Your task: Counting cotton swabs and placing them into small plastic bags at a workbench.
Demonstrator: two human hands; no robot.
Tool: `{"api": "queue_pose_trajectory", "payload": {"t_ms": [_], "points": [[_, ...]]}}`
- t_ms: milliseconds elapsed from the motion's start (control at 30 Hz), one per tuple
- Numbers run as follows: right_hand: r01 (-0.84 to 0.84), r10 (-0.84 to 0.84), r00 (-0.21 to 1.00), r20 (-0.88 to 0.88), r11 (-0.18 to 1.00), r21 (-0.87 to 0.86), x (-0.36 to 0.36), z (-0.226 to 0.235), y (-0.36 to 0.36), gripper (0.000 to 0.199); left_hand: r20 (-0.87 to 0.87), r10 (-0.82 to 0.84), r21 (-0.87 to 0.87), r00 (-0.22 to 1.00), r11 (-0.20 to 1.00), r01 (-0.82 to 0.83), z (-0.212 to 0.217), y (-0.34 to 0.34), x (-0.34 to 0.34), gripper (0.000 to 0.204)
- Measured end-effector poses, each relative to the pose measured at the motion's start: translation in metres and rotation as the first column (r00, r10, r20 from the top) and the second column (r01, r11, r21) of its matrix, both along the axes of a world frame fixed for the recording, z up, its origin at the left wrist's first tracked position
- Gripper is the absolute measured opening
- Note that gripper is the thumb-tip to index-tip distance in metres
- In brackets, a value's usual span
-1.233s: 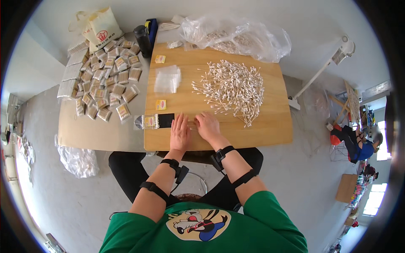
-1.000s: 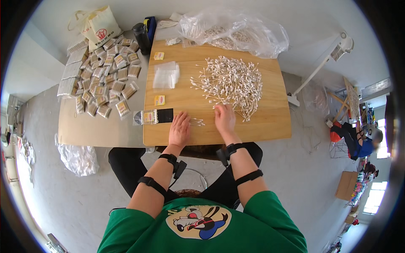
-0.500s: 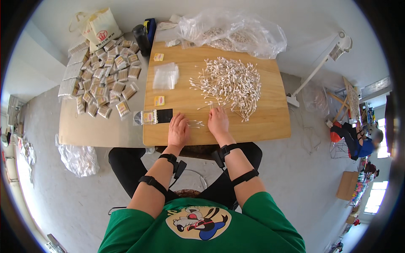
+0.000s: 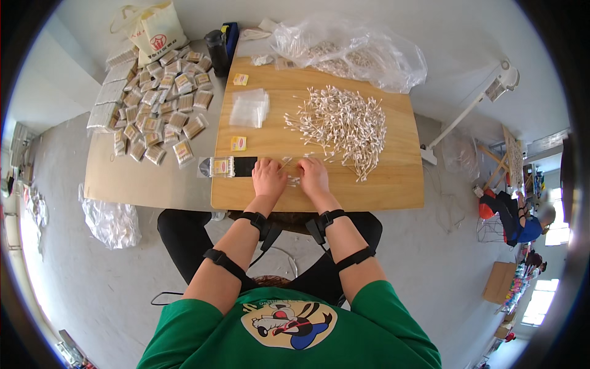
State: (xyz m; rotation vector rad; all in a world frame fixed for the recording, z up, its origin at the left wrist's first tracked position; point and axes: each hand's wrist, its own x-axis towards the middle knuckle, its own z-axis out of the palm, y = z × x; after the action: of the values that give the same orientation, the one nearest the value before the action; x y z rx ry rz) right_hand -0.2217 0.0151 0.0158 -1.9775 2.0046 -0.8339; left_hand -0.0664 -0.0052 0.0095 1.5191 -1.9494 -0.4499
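Across the wooden worktop (image 4: 399, 178), right of centre, lies a loose pile of cotton swabs (image 4: 353, 126). The left hand (image 4: 268, 177) rests palm down, fingers lightly bent; the right hand (image 4: 314, 178) stands opposite, fingers curled. Whether either set of fingers grips a swab cannot be told at this scale. Left of the hands, a clear packet of swabs (image 4: 221, 167) adjoins a black strip (image 4: 246, 166). Between the hands lie several separate swabs (image 4: 294, 181). Judged handling: very light, sticks stiff and apt to roll, tips soft; hold mid-stick.
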Motion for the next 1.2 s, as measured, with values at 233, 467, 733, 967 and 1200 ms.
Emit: {"api": "queue_pose_trajectory", "payload": {"t_ms": [233,467,733,967,1200], "points": [[-0.003,0.003,0.999,0.033,1.0,0.005,-0.013,0.001,-0.001,0.008,0.035,-0.113,0.137,0.993,0.985,0.107,-0.009,-0.04,0.027,0.007],[-0.135,0.136,0.988,-0.08,0.991,0.009,-0.016,0.009,-0.003,0.005,0.035,-0.188,0.13,0.981,0.975,0.183,-0.004,-0.033,0.036,0.005],[-0.314,0.322,0.891,-0.321,0.946,0.076,-0.006,0.013,-0.002,0.007,0.071,-0.104,0.072,0.992,0.993,0.099,-0.006,-0.039,0.044,0.008],[-0.264,0.279,0.949,-0.148,0.958,0.112,-0.005,0.013,-0.008,0.007,0.125,-0.246,0.136,0.961,0.964,0.229,0.005,-0.045,0.049,0.008],[-0.069,-0.03,0.937,0.349,0.961,0.267,-0.029,0.01,-0.007,0.006,0.094,-0.383,0.256,0.919,0.901,0.349,0.009,-0.065,0.057,0.006]]}}
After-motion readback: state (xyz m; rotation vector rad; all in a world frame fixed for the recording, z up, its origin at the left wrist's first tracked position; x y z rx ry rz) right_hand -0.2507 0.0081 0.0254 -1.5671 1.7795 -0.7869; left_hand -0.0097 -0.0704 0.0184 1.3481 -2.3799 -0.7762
